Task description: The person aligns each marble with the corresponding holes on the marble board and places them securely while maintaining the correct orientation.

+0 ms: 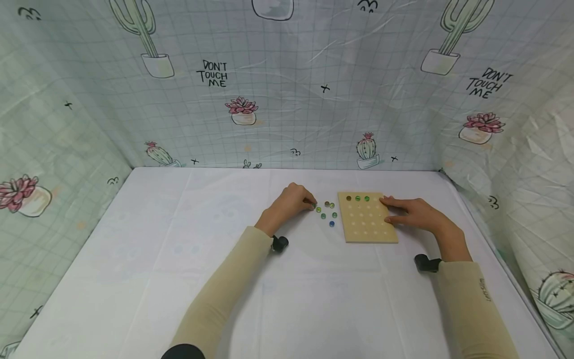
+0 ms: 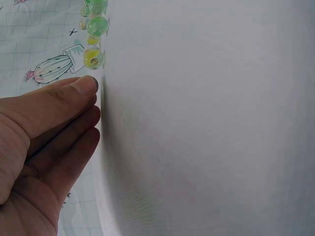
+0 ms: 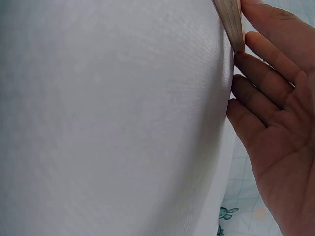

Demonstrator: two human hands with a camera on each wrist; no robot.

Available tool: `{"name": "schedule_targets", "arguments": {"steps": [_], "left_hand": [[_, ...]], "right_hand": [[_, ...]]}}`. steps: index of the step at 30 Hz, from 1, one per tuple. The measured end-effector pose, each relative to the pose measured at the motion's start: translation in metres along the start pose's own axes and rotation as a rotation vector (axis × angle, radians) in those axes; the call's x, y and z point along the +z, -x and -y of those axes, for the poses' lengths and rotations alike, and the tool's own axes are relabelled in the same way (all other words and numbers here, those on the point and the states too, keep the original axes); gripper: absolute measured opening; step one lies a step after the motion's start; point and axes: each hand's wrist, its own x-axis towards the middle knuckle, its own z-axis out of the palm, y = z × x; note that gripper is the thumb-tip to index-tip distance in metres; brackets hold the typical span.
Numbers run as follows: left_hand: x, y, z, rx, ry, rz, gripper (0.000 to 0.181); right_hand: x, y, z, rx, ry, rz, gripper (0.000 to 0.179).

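Observation:
Fingertips of my left hand (image 1: pixel 293 200) meet at the left of a loose group of glass marbles, pinching a small marble mostly hidden by them. Among the group are a yellow-green marble (image 2: pixel 93 58), a green marble (image 2: pixel 97 25) and a blue marble (image 1: pixel 332 224). To the right lies a pale wooden board (image 1: pixel 368 234) with rows of shallow holes. Three marbles sit in its far row: a brownish one (image 1: pixel 349 198) and two green ones. My right hand (image 1: pixel 414 213) rests its thumb and fingers, fairly straight, on the board's right edge.
A white cloth covers the table (image 1: pixel 179 279). Behind it and at both sides hangs a patterned curtain (image 1: pixel 287 99) with cactus drawings. Black wrist cameras are strapped below both hands, close to the tabletop.

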Motion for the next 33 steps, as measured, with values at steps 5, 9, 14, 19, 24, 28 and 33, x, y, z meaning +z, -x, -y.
{"name": "schedule_targets", "arguments": {"steps": [5,9,14,19,24,28,33], "left_hand": [[-0.003,0.004,-0.001,-0.004,-0.003,-0.022,0.018],[-0.004,0.005,-0.002,0.010,-0.010,-0.050,0.017],[-0.007,0.006,-0.005,0.039,-0.034,-0.060,0.017],[-0.009,0.007,-0.011,0.038,-0.039,-0.044,0.018],[-0.009,0.007,-0.016,0.066,-0.039,-0.051,0.018],[-0.007,0.006,-0.019,0.083,-0.026,-0.054,0.019],[-0.005,0.004,-0.023,0.094,-0.026,-0.060,0.018]], "right_hand": [[0.000,0.000,0.001,0.002,0.013,0.000,0.080],[0.000,0.000,0.002,0.005,0.020,0.000,0.079],[0.000,0.000,0.001,0.009,0.019,0.002,0.080],[0.000,0.000,0.002,0.010,0.021,0.002,0.079],[0.000,0.000,0.002,0.013,0.025,0.001,0.078],[0.001,0.000,0.002,0.022,0.020,0.003,0.079],[0.000,0.000,0.003,0.021,0.029,0.006,0.081]]}}
